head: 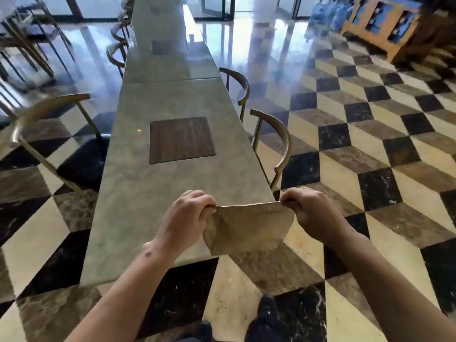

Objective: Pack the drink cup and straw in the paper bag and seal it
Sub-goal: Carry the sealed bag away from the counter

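A brown paper bag [249, 228] hangs at the near right corner of the marble table [158, 193], its top edge pulled flat and closed. My left hand [187, 218] pinches the bag's top left corner. My right hand [311, 208] pinches the top right corner. The bag bulges a little below the edge. Neither the drink cup nor the straw is visible; the bag's inside is hidden.
A dark woven placemat [181, 139] lies in the middle of the table. Metal-framed chairs stand on the left [49, 134] and on the right [274, 144]. A checkered marble floor [370, 169] spreads to the right. My shoes [266, 319] show below.
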